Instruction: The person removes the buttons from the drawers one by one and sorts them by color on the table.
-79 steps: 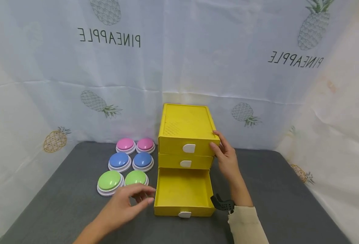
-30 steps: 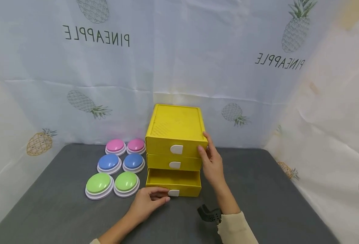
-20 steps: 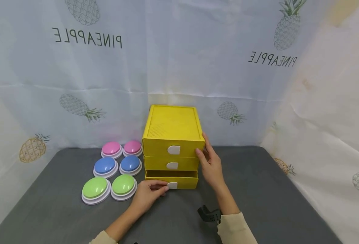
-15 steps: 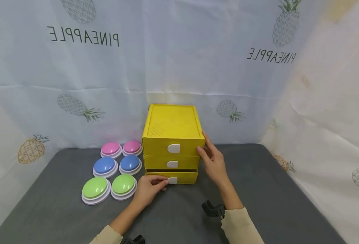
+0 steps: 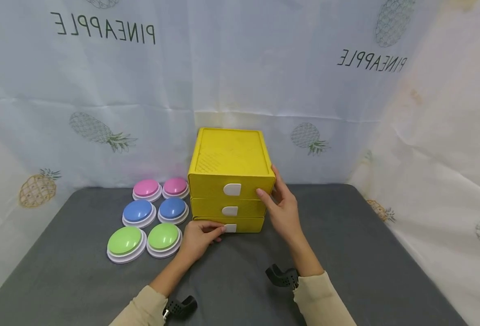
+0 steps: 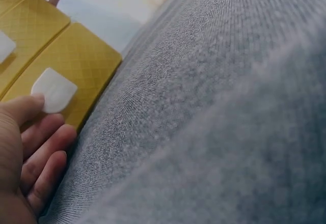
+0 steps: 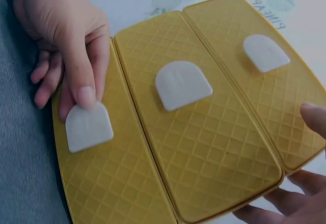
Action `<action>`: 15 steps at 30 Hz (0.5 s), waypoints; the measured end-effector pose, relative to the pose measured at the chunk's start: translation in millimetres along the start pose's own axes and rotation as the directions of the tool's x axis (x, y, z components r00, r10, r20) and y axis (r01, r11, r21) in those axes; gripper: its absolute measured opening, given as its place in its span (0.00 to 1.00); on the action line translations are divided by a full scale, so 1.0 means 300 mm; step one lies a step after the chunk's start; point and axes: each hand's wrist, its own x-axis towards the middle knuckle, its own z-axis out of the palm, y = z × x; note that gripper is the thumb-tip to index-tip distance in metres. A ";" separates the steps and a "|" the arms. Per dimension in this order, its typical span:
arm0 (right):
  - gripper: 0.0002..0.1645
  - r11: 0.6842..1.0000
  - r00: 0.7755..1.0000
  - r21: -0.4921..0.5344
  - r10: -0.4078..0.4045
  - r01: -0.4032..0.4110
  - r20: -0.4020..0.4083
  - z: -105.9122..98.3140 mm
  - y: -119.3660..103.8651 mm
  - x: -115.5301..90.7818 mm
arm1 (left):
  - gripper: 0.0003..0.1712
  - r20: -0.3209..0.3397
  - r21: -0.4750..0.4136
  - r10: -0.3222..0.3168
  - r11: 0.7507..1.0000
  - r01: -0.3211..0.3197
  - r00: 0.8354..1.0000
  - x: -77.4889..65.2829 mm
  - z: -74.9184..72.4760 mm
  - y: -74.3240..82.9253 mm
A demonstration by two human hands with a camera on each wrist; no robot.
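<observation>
A yellow three-drawer cabinet stands at the back of the table, a white tab handle on each drawer. All three drawer fronts now lie about flush. My left hand is at the bottom drawer, pinching its white handle at one edge with thumb and finger. The other fingers of that hand curl loosely below. My right hand grips the cabinet's upper right corner, thumb on the front of the top drawer and fingers along the side wall.
Left of the cabinet, push buttons on white bases stand in pairs: pink, blue and green. A pineapple-print curtain hangs close behind. The dark grey table extends to the right.
The bottom drawer, pulled far out earlier, has slid back into the cabinet. My left hand came to its handle and moved inward with it. The right hand kept its grip on the corner.
</observation>
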 end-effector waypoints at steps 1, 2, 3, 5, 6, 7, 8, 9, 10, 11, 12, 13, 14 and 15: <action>0.45 1.000 1.000 0.000 0.002 -0.002 -0.004 -0.002 -0.005 -0.002 | 0.08 0.000 -0.003 0.003 1.000 -0.003 1.000 0.001 0.003 0.001; 0.45 1.000 1.000 -0.002 0.005 -0.005 -0.008 -0.005 -0.010 -0.005 | 0.08 0.000 -0.005 0.006 1.000 -0.006 1.000 0.000 0.006 0.003; 0.45 1.000 1.000 -0.009 0.011 -0.012 -0.014 -0.007 -0.014 -0.008 | 0.08 0.001 -0.002 0.005 1.000 -0.005 1.000 -0.001 0.009 0.005; 0.46 0.999 1.000 -0.032 0.024 -0.025 -0.010 -0.012 -0.020 -0.014 | 0.08 0.002 0.019 0.001 1.000 -0.001 1.000 -0.007 0.013 0.010; 0.47 0.999 0.999 -0.043 0.032 -0.032 0.000 -0.014 -0.025 -0.018 | 0.08 0.003 0.030 0.001 1.000 -0.001 1.000 -0.010 0.013 0.013; 0.48 0.997 0.999 -0.059 0.043 -0.042 0.011 -0.017 -0.031 -0.023 | 0.07 0.002 0.039 -0.003 0.999 0.002 1.000 -0.014 0.013 0.016; 0.50 0.996 0.998 -0.072 0.054 -0.052 0.026 -0.019 -0.038 -0.028 | 0.07 0.002 0.044 -0.006 0.999 0.006 1.000 -0.019 0.012 0.020; 0.51 0.994 0.997 -0.088 0.068 -0.064 0.041 -0.021 -0.045 -0.034 | 0.07 0.003 0.047 -0.006 0.999 0.006 1.000 -0.023 0.010 0.023; 0.52 0.992 0.995 -0.100 0.081 -0.075 0.057 -0.024 -0.052 -0.041 | 0.07 0.003 0.047 -0.006 0.999 0.006 1.000 -0.027 0.008 0.026; 0.53 0.989 0.993 -0.117 0.097 -0.089 0.071 -0.028 -0.060 -0.048 | 0.07 0.003 0.044 -0.004 0.999 0.004 1.000 -0.031 0.005 0.029; 0.53 0.986 0.991 -0.133 0.110 -0.099 0.082 -0.033 -0.068 -0.055 | 0.07 0.003 0.033 -0.004 0.999 0.004 1.000 -0.034 0.002 0.032; 0.53 0.983 0.989 -0.152 0.121 -0.106 0.091 -0.038 -0.073 -0.062 | 0.07 0.001 0.027 -0.004 1.000 0.004 1.000 -0.036 0.001 0.033; 0.53 0.979 0.987 -0.168 0.130 -0.112 0.099 -0.044 -0.077 -0.067 | 0.07 -0.002 0.022 -0.002 1.000 0.002 1.000 -0.038 0.000 0.032; 0.52 0.976 0.985 -0.181 0.141 -0.121 0.102 -0.050 -0.080 -0.072 | 0.07 -0.003 0.016 0.000 1.000 0.000 1.000 -0.039 -0.001 0.031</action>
